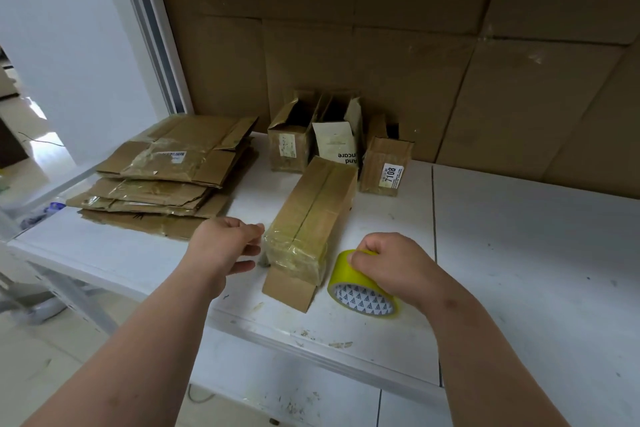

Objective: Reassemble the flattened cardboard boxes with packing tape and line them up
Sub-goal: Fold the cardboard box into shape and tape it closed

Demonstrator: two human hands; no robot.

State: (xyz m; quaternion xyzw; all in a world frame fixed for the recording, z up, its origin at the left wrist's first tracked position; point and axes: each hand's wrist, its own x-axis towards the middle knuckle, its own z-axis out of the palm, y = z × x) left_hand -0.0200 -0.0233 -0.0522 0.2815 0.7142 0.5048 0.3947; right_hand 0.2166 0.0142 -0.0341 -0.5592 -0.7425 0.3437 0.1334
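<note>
White shelf bench (519, 253), cardboard-lined back wall (381, 62): one box mid-taping, three stand at the rear, flat stack waits at left

Flattened boxes (166, 177) sit stacked at the bench's left end; likely light, floppy along the creases, best lifted by two opposite edges. Taped box (311, 218) lies lengthwise at centre, seam up; probably light and hollow, slick where tape wraps its near end, so take it by the bare side walls. Three stood boxes (332, 146) behind it; their bottoms hidden. Left hand (225, 246) loosely open just beside the box, contact unclear. Right hand (391, 267) grips the yellow tape roll (360, 291) from above; tape's free end not visible
</note>
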